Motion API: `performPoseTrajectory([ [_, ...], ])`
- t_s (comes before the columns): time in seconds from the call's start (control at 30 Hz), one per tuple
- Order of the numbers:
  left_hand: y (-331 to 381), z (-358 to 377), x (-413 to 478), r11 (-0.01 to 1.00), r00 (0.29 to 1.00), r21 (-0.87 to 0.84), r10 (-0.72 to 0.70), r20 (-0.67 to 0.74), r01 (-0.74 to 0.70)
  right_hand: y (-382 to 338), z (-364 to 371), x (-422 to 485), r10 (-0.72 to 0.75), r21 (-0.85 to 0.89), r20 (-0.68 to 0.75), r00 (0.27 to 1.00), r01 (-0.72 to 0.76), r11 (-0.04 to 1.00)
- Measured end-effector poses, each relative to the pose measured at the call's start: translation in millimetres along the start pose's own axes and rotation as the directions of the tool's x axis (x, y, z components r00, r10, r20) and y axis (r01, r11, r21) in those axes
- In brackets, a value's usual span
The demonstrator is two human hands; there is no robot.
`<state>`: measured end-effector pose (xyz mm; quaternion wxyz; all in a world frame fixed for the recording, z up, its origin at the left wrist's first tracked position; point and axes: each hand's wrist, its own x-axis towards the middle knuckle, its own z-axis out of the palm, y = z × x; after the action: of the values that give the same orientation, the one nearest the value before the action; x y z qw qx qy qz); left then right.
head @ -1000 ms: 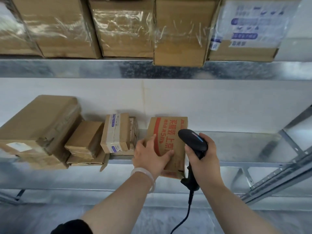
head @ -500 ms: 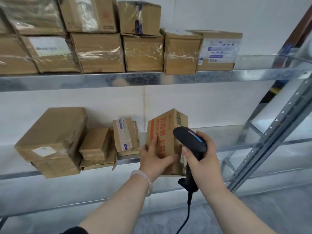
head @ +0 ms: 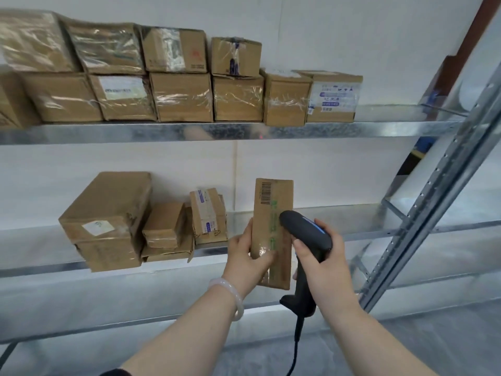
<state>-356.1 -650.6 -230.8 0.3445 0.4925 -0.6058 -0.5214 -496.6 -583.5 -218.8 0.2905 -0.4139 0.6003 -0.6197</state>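
My left hand grips a narrow brown cardboard box, held upright in front of the lower metal shelf. A barcode shows at the box's top left, with green print down its face. My right hand grips a black handheld barcode scanner by its handle. The scanner's head sits against the box's right side, pointing up and left. A black cable hangs from the handle's base. A white bangle circles my left wrist.
Several taped cardboard boxes are stacked on the lower shelf to the left. The upper shelf holds two rows of wrapped boxes. A small red light spot lies on its front edge. A perforated steel upright slants at the right.
My left hand lifted the box off the lower shelf and turned it, so the barcode side now faces me instead of the red-printed face. The view pulled back and upward.
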Motion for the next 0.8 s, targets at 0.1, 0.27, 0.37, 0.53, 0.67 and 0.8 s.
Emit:
performPoseTrajectory([
  [0.1,5.5,11.9,-6.9,0.999,0.998,0.028,0.032,-0.058,-0.031,-0.1,-8.0,-8.0,-0.035,0.014,0.045,0.998,0.035,0.999],
  [0.27,6.0,29.1,-13.6,0.994,0.994,-0.108,0.023,-0.106,-0.034,-1.0,-27.8,-5.4,-0.028,-0.011,0.129,0.991,0.030,0.999],
  [0.37,4.2,29.7,-15.7,0.969,0.992,-0.245,-0.067,-0.110,0.038,1.7,-43.3,7.2,0.002,-0.037,0.089,0.996,0.002,0.999],
  [0.53,6.4,28.8,-13.9,0.936,0.984,-0.326,-0.166,-0.071,0.135,10.4,-63.9,25.6,0.052,-0.063,0.043,0.998,-0.049,0.997],
  [0.67,4.1,32.7,-9.0,0.946,0.977,-0.287,-0.185,-0.110,0.147,10.6,-67.1,32.4,0.032,-0.067,0.061,0.998,-0.028,0.997],
  [0.8,10.5,34.4,-4.5,0.984,0.978,-0.139,-0.134,-0.157,0.113,9.3,-70.6,37.9,0.007,-0.083,0.089,0.996,0.001,0.997],
])
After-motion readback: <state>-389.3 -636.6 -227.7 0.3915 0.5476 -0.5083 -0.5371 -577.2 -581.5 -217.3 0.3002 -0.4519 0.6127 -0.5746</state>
